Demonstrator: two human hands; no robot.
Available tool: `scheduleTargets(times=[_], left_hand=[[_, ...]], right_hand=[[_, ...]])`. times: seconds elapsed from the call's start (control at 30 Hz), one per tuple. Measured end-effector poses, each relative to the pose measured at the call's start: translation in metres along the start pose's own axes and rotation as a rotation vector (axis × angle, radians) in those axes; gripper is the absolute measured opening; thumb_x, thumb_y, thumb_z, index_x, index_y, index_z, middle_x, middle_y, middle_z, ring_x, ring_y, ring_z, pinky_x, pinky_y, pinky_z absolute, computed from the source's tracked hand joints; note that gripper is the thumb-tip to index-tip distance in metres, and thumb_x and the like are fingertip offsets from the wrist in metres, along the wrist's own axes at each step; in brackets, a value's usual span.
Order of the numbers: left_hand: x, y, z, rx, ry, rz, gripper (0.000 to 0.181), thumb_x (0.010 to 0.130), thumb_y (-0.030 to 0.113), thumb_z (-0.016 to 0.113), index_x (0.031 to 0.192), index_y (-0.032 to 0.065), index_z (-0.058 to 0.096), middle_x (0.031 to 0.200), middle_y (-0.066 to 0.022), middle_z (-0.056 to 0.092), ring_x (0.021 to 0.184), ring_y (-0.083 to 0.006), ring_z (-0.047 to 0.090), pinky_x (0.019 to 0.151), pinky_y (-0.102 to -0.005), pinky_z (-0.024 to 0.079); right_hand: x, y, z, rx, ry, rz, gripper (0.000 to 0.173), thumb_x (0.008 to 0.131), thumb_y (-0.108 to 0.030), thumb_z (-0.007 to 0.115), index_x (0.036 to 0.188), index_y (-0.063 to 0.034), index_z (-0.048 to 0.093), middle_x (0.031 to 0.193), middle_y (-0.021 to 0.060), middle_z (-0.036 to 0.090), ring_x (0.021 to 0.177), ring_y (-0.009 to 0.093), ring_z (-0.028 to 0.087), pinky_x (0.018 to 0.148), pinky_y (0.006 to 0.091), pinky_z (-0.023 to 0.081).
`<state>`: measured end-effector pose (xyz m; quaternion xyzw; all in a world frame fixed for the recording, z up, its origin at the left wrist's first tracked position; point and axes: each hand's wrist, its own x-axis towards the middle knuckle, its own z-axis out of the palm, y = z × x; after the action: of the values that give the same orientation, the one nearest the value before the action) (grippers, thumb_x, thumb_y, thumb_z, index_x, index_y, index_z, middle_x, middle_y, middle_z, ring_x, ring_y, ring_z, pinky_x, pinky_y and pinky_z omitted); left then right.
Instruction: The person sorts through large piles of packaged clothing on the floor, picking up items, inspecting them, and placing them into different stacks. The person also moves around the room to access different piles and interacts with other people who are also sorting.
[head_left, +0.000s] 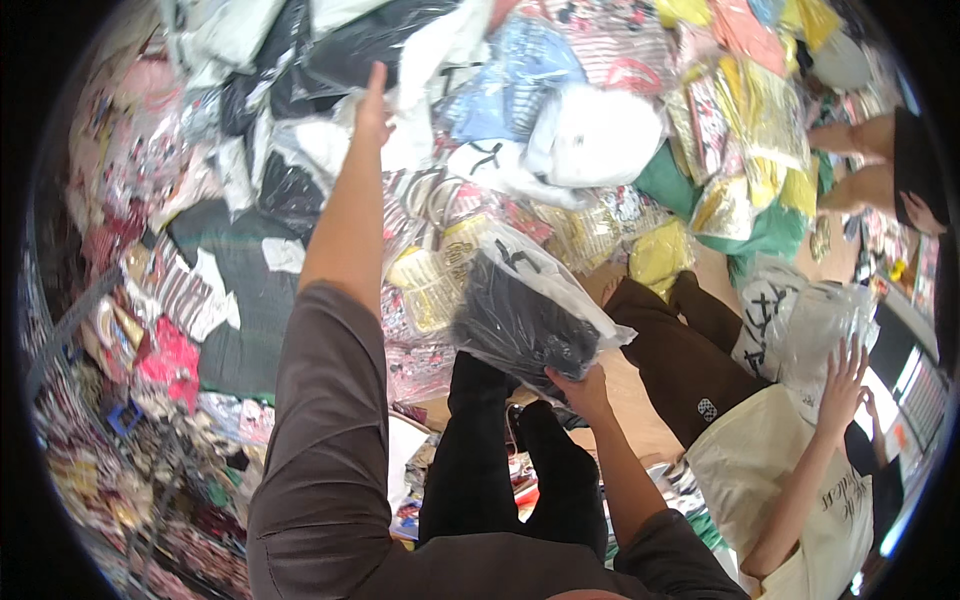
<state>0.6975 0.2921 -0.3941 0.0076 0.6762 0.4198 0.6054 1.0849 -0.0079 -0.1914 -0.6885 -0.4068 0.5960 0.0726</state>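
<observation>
My left hand reaches far forward over the heap, fingers stretched out and nothing visible in its grip. Just beyond it lie black plastic-wrapped packets and a white plastic bag; whether it touches them is unclear. Low in front of my legs, my right hand grips the near corner of a clear plastic bag of folded black clothing. The bag has a whitish flap along its far side and looks tilted. Under and past it lie yellow printed packets.
A co-worker in a cream shirt sits close on my right, hands around a clear plastic package. Another person's legs show farther right. A dark green bundle lies left, beside a metal rack. Bagged clothes cover the far side.
</observation>
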Motion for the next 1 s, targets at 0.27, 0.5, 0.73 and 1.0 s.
scheduleTargets(times=[0.27,0.5,0.73,1.0], left_hand=[[-0.019,0.024,0.036,-0.199,0.288,0.218,0.05,0.074,0.017,0.067,0.116,-0.0004,0.046,0.1,-0.0124,0.053,0.085,-0.0255,0.054,0.071,-0.042,0.049],[-0.175,0.014,-0.094,0.048,0.192,0.001,0.022,0.079,0.02,0.063,0.094,0.0073,0.053,0.083,-0.0051,0.058,0.064,-0.0179,0.055,0.045,-0.0306,0.039],[-0.338,0.005,-0.113,0.93,0.154,0.191,0.038,0.075,0.025,0.063,0.099,-0.0032,0.053,0.08,-0.0158,0.061,0.071,-0.029,0.06,0.058,-0.0431,0.046],[-0.464,-0.019,-0.105,1.898,-0.393,0.495,0.028,0.077,0.022,0.057,0.098,0.0031,0.054,0.088,-0.0209,0.061,0.085,-0.0377,0.058,0.073,-0.0474,0.045]], right_hand=[[-0.072,0.099,-0.043,-0.463,0.295,0.167,0.033,0.059,-0.025,0.076,0.075,-0.0017,0.059,0.067,0.0168,0.058,0.068,0.037,0.057,0.061,0.0431,0.045],[-0.213,0.071,-0.073,-0.413,0.38,-0.085,0.03,0.056,-0.013,0.069,0.082,-0.0046,0.056,0.073,0.0164,0.057,0.073,0.039,0.054,0.064,0.0472,0.041],[-0.305,0.087,-0.096,-0.548,0.438,-0.189,0.023,0.058,-0.013,0.065,0.076,-0.0043,0.053,0.066,0.0158,0.052,0.068,0.039,0.051,0.061,0.0474,0.037],[-0.359,0.118,-0.114,-0.523,0.571,-0.275,0.038,0.066,-0.015,0.067,0.095,0.0054,0.055,0.078,0.0233,0.058,0.072,0.042,0.053,0.065,0.0451,0.04]])
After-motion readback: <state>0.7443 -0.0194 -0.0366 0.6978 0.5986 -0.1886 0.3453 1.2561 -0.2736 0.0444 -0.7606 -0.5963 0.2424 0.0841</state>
